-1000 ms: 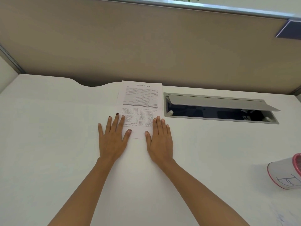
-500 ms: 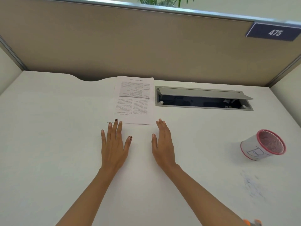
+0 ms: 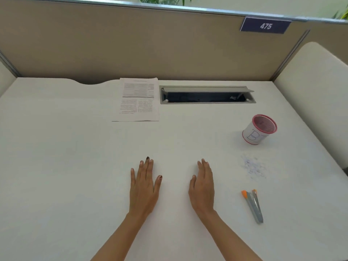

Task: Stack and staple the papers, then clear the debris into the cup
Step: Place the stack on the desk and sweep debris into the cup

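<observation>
Papers (image 3: pixel 138 99) stacked at table (image 3: pixel 56 166) back. Both hands, left hand (image 3: pixel 144 187) & right hand (image 3: pixel 202 187), flat, grip wide, empty. Stapler (image 3: pixel 253 205) untouched; debris (image 3: pixel 254 166) not yet in cup (image 3: pixel 259 129).

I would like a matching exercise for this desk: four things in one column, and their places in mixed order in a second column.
Things:
1. papers
2. cup
3. stapler
4. debris

Places:
A. between cup and stapler
B. left of the cable slot
C. nearest the person, right of the right hand
D. far right, behind the debris

Pairs: 1-B, 2-D, 3-C, 4-A
</observation>
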Tool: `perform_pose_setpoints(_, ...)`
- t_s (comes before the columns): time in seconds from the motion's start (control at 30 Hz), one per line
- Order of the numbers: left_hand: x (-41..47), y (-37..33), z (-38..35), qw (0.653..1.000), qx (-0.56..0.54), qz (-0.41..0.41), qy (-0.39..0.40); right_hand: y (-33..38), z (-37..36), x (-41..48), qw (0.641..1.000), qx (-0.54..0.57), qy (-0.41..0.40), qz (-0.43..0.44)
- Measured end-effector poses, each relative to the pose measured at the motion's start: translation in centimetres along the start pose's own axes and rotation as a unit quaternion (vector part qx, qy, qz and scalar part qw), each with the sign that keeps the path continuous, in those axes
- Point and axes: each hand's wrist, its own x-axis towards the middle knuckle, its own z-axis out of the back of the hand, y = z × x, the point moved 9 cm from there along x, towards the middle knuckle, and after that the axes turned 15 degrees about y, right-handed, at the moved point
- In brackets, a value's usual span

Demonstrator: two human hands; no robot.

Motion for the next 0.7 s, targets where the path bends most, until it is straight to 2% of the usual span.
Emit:
perform_pose_setpoints(0.13, -1.0, -2.5, -2.1, 0.999, 0.017, -0.02, 0.02, -3.2, 1.1, -1.6, 0.996, -0.046, 0.013, -0.073)
perform_pose_setpoints(0.3, -1.6, -4.6, -3.6, 0.998, 0.045, -0.033, 0.035, -5.2, 1.2, -1.6, 0.988, -0.099, 0.049, -0.105)
perform_pose_setpoints(0.57, -1.6, -4.8, -3.9, 0.995, 0.09, -0.024, 0.025, -7.8, 1.5, 2.1, 0.953, -0.169, 0.215, -0.13)
perform_pose_setpoints(0.7, -1.8, -4.9, -4.0, 0.995, 0.099, -0.025, 0.023, -10.4, 3.2, 3.9, 0.947, -0.163, 0.234, -0.148)
